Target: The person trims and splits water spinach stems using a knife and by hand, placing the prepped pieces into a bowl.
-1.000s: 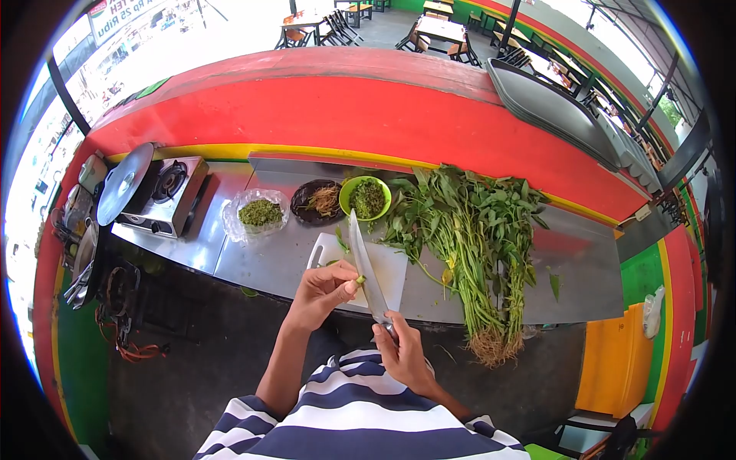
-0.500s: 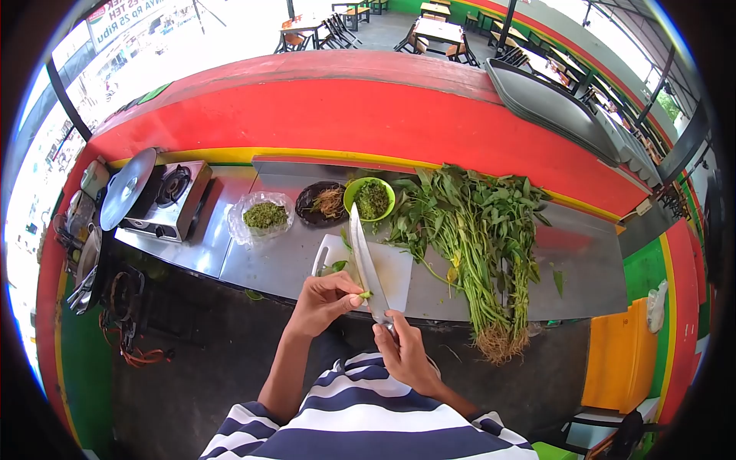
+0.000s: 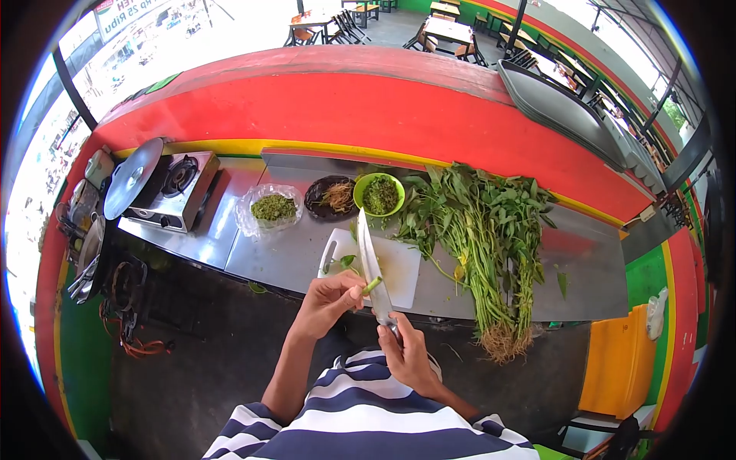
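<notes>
My left hand (image 3: 326, 307) pinches a short piece of green stem (image 3: 372, 286) between thumb and fingertips, close beside the knife blade. In my right hand (image 3: 408, 353) is the handle of a large knife (image 3: 368, 249), its long blade pointing away from me. Both hands are held at the near edge of a white cutting board (image 3: 404, 268), which has a few leaf scraps on it. Past the knife tip stands a lime-green bowl (image 3: 401, 192) with chopped greens. To the right lies a big bundle of leafy greens (image 3: 483, 230), roots hanging over the counter edge.
A dark bowl (image 3: 310, 201) holds root trimmings, and a clear plastic bag (image 3: 244, 213) holds chopped greens. Further left are a gas stove (image 3: 172, 195) and a large metal lid (image 3: 133, 182). A red wall (image 3: 345, 107) rises behind the steel counter (image 3: 583, 284). Trays (image 3: 556, 107) stack on top.
The stem piece now sticks out further from my left fingertips and is tilted up. My right hand keeps its grip on the knife. The whole view has shifted slightly.
</notes>
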